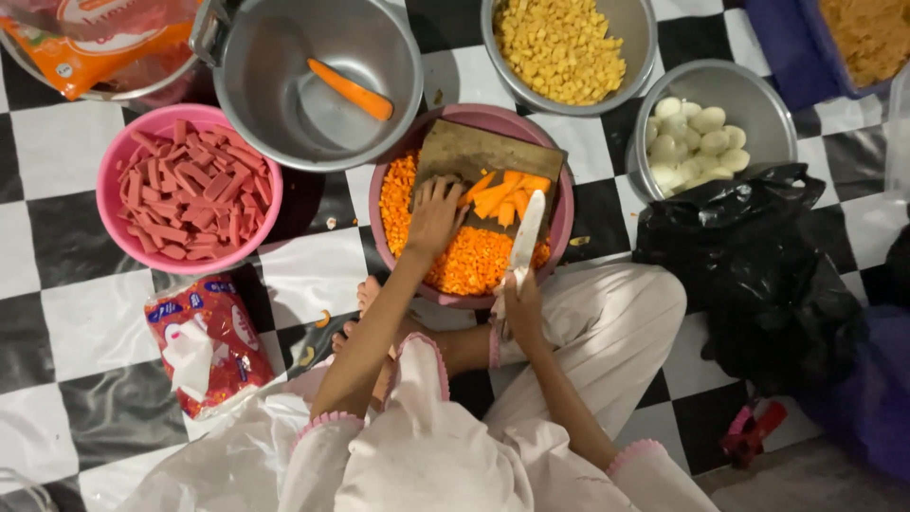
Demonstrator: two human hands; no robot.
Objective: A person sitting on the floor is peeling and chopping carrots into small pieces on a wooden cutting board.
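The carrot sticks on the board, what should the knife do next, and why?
Probably chop across the carrot sticks. The left hand steadies them on the wooden board, the right hand holds the knife beside them, and diced carrot already fills the bowl below.

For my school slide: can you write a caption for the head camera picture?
Left hand steadies carrot sticks on a board over a pink bowl; right hand holds a knife.

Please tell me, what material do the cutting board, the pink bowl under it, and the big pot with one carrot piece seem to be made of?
The cutting board looks like wood: brown, matte, with worn grain. The pink bowl beneath it is probably plastic, given its even colour and soft sheen. The big pot seems to be metal, likely steel or aluminium: grey, with dull reflections on its wall.
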